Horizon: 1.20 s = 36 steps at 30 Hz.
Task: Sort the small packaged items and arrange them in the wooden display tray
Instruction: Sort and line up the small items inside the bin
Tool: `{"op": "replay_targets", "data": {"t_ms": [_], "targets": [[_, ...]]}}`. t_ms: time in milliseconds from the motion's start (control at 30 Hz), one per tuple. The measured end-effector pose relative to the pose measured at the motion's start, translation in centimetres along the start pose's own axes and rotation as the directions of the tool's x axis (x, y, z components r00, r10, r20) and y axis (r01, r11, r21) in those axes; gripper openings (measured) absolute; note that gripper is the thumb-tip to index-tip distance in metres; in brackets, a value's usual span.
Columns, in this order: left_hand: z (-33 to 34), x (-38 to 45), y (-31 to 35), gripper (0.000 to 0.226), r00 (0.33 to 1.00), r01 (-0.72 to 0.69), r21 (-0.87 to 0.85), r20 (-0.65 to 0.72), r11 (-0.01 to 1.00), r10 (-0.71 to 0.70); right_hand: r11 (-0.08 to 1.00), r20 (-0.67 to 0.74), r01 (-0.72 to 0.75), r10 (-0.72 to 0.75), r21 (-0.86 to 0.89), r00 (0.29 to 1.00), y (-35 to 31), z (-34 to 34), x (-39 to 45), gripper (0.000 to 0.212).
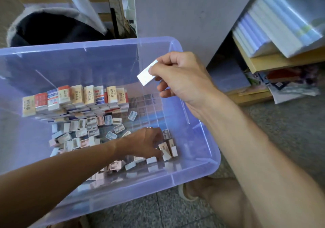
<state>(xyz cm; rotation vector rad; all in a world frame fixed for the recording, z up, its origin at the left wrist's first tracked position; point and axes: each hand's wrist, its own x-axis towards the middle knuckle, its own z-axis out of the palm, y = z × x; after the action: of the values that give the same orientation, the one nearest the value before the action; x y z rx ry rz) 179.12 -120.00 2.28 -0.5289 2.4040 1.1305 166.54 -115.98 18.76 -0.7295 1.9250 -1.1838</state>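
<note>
Head view, all places taken from the clear plastic bin (pixel 193 172) on the speckled floor (pixel 158 210).

Item: stacked packets (pixel 73 97), printed cream, red and blue, in neat rows against the bin's far-left inner wall.

Item: loose packets (pixel 84 134), small, white, pink and pale blue, scattered over the bin's bottom in front of the stacks.

Item: left hand (pixel 144 143), reaching down inside the bin near its right wall; fingers curled onto a cream packet (pixel 164 148) among the loose ones, though whether they truly pinch it cannot be told.

Item: right hand (pixel 179 74), raised above the bin's right rim; thumb and fingers narrow, pinching a white packet (pixel 146 75) held tilted over the bin's interior.

Item: black bucket (pixel 47 28), behind the bin's far-left corner.

Item: wooden shelf (pixel 263 64), right of the bin, carrying a leaning pile of wrapped paper packs (pixel 274 21); jumbled printed matter beneath.

Item: sandalled foot (pixel 190 190), just beside the bin's near-right corner.
</note>
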Motion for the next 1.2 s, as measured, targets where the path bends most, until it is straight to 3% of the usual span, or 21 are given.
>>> {"op": "replay_targets", "data": {"t_ms": [133, 333, 500, 600, 733, 900, 1200], "targets": [[0.6, 1.1, 1.2, 0.066, 0.996, 0.045, -0.069, 0.079, 0.997, -0.039, 1.000, 0.006, 0.002, -0.002, 0.011, 1.000, -0.2, 0.0, 0.0, 0.005], [0.5, 1.2, 1.8, 0.043, 0.999, 0.022, -0.160, 0.041, 0.987, -0.015, 1.000, 0.007, 0.018, -0.018, 0.026, 1.000, -0.5, -0.1, 0.0, 0.011], [0.4, 1.6, 2.1, 0.043, 0.997, 0.054, -0.190, 0.064, 0.980, -0.042, 0.999, 0.014, 0.015, -0.016, 0.029, 1.000, -0.5, -0.1, 0.1, 0.011], [-0.1, 1.5, 1.7, 0.044, 0.986, 0.122, -0.331, 0.148, 0.936, -0.077, 1.000, 0.006, 0.013, -0.013, 0.022, 1.000, -0.4, -0.2, 0.1, 0.009], [0.8, 1.0, 2.1, 0.049, 0.980, 0.086, -0.447, 0.200, 0.890, 0.005, 1.000, 0.012, 0.010, -0.010, 0.028, 1.000, -0.4, -0.3, 0.1, 0.009], [1.3, 1.6, 1.0, 0.048, 0.992, 0.073, -0.270, 0.119, 0.960, -0.042, 0.999, 0.011, -0.001, 0.000, 0.040, 1.000, -0.6, -0.3, 0.2, 0.008], [0.5, 1.4, 0.1, 0.030, 0.998, 0.003, -0.321, 0.057, 0.947, 0.017, 0.999, 0.015, 0.007, -0.007, 0.044, 1.000, -0.7, -0.3, 0.1, 0.011]]}}
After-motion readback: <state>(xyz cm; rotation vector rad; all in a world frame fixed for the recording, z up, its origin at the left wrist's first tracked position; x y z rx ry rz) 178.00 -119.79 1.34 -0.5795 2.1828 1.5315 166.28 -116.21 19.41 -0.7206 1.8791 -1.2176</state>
